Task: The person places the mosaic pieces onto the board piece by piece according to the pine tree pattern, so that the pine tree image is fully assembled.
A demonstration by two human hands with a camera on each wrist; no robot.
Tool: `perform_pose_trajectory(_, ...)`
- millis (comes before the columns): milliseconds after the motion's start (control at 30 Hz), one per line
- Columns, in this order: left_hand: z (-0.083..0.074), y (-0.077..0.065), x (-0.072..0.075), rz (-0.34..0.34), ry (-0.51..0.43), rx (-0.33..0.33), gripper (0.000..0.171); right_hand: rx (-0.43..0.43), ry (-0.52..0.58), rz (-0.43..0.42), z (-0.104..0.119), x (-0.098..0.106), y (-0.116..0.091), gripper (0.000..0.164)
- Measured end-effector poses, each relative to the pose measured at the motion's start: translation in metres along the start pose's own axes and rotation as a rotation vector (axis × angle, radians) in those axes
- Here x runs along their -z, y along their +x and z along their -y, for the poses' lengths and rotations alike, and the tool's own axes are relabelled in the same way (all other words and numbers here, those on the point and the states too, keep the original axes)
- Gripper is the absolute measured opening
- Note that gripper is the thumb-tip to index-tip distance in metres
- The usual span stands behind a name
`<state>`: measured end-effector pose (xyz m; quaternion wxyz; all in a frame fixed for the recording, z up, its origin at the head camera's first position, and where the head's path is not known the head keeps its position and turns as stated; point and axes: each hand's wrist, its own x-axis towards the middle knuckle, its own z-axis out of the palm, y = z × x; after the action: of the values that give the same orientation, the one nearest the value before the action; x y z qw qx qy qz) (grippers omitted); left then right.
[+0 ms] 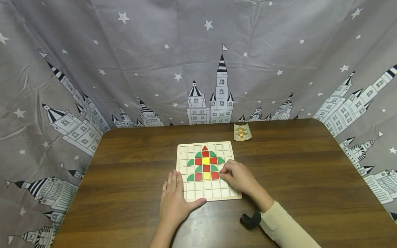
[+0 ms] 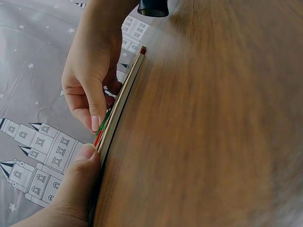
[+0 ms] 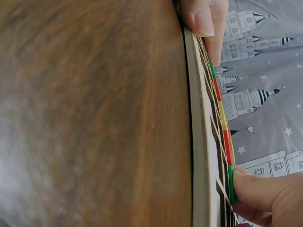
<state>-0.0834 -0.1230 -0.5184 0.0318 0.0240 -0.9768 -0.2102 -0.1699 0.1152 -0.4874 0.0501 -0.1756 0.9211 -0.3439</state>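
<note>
A pale wooden grid board (image 1: pixel 212 193) lies on the table, with red, yellow and green tiles set in a tree-like pattern under a red triangle (image 1: pixel 205 148). My left hand (image 1: pixel 175 198) rests at the board's near left corner, fingers straight along the left side and thumb on the front edge. At the right end of the lower red and yellow row, my right hand (image 1: pixel 238 175) pinches a green tile (image 3: pixel 231 183) between thumb and fingers. The right wrist view shows that tile close against the board, beside a red tile (image 3: pixel 227 144); its outline is partly hidden by the fingers.
Behind the board's right corner lies a small, slightly curled card (image 1: pixel 243 133) printed with a similar tile pattern. A black device (image 1: pixel 250 219) sits at the right wrist by the sleeve. The wooden table (image 1: pixel 133 162) ends at a grey castle-print curtain (image 1: pixel 149 69).
</note>
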Motion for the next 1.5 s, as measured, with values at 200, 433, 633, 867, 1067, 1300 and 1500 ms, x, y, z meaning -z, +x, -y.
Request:
perform_pose_trajectory(200,0.001,-0.001,-0.001,-0.006,0.002,-0.001,0.14,0.017,-0.016,0.001,0.0,-0.001,-0.001,0.011)
perform_pose_trajectory(433,0.0,-0.002,-0.003,0.002,0.003,0.001,0.14,0.017,-0.048,-0.01,-0.001,-0.002,-0.004,0.007)
perform_pose_trajectory(633,0.0,-0.002,-0.003,0.003,0.003,0.003,0.14,0.03,-0.069,-0.027,-0.004,0.002,-0.01,0.004)
perform_pose_trajectory(867,0.001,-0.002,-0.004,-0.002,0.002,0.004,0.14,0.003,-0.039,-0.096,-0.015,0.024,-0.021,0.017)
perform_pose_trajectory(1067,0.002,-0.002,-0.004,-0.01,0.009,-0.001,0.14,-0.013,-0.065,-0.146,-0.036,0.045,-0.036,0.025)
perform_pose_trajectory(1300,0.003,-0.001,-0.003,-0.008,0.017,-0.003,0.14,0.015,-0.115,-0.094,-0.05,0.053,-0.057,0.028)
perform_pose_trajectory(1500,0.002,0.0,-0.002,-0.006,0.011,-0.002,0.14,0.125,-0.222,-0.025,-0.05,0.046,-0.066,0.037)
